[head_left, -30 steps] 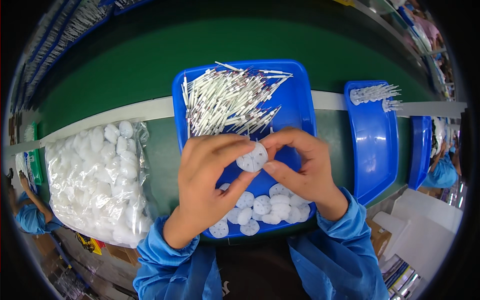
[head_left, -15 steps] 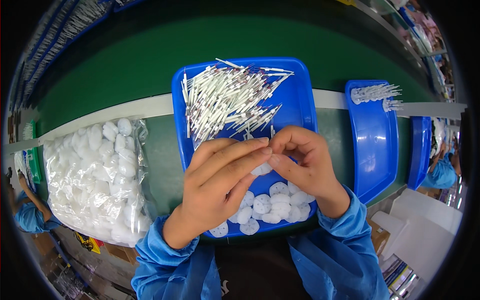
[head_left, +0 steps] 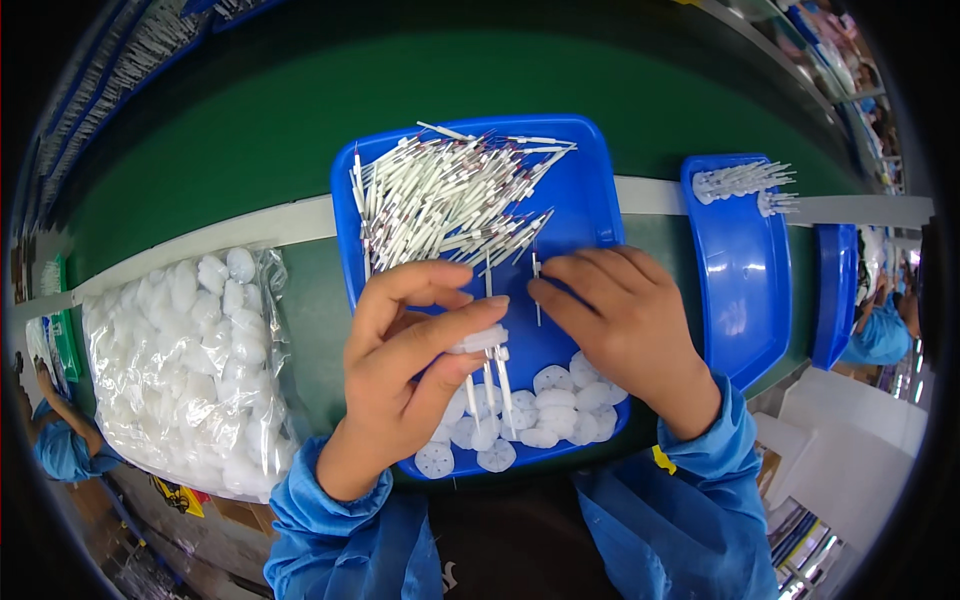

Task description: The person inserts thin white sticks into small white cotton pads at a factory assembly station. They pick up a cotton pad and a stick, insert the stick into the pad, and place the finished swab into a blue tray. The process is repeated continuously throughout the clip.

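Observation:
My left hand pinches a white plastic disc edge-on over the tray's near half. Several thin white rods stick down from it, and one rises above it. Just to the right, my right hand has thumb and forefinger closed at a thin rod that stands out against the blue tray. A heap of white rods with thin metallic ends and dark bands fills the tray's far left. Loose translucent discs with small holes lie along its near side.
A clear bag full of white discs lies left of the tray. To the right, another blue tray carries assembled discs with rods at its far end. Beyond stretches the green work surface. Other people's blue sleeves show at the sides.
My hands have drawn apart. The left one has turned the disc so its rods hang into view; my right hand has moved slightly right, off the disc, to a separate rod.

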Tool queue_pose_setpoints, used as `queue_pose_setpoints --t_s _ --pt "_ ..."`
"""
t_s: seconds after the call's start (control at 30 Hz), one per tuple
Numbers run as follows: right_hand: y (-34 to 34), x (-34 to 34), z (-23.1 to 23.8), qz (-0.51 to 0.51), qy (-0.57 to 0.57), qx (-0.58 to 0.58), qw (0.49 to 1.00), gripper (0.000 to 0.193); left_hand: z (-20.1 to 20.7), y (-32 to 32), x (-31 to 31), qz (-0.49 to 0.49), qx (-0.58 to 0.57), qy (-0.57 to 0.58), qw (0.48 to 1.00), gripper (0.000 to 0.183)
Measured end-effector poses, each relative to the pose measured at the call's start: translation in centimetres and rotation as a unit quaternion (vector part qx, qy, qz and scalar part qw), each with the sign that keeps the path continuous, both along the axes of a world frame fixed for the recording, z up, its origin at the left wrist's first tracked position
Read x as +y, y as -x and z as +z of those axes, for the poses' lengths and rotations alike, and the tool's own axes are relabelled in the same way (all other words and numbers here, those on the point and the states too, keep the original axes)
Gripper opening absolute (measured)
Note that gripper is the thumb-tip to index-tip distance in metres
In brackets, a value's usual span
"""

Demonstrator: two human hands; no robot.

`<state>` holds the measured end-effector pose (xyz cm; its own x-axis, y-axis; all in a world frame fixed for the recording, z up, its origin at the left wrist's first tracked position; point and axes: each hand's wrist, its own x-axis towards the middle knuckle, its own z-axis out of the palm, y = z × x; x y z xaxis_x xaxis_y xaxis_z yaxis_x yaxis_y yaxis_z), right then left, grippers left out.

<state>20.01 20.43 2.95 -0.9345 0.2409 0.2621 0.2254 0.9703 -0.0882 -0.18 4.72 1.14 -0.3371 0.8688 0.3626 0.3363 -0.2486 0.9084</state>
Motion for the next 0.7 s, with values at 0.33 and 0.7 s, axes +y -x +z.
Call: queue_pose_setpoints --t_s 0.33,0.7 --pt "1.5 1.1 1.0 0.005 0.234 0.07 0.97 0.034 -0.5 -0.2 -0.7 -0.004 -0.19 0.075 0.979 0.027" --pt "1.4 -2.4 -1.0 -0.081 0.53 0.231 0.812 0.02 -0.1 -0.9 -0.5 0.013 -0.176 0.081 0.981 0.036"
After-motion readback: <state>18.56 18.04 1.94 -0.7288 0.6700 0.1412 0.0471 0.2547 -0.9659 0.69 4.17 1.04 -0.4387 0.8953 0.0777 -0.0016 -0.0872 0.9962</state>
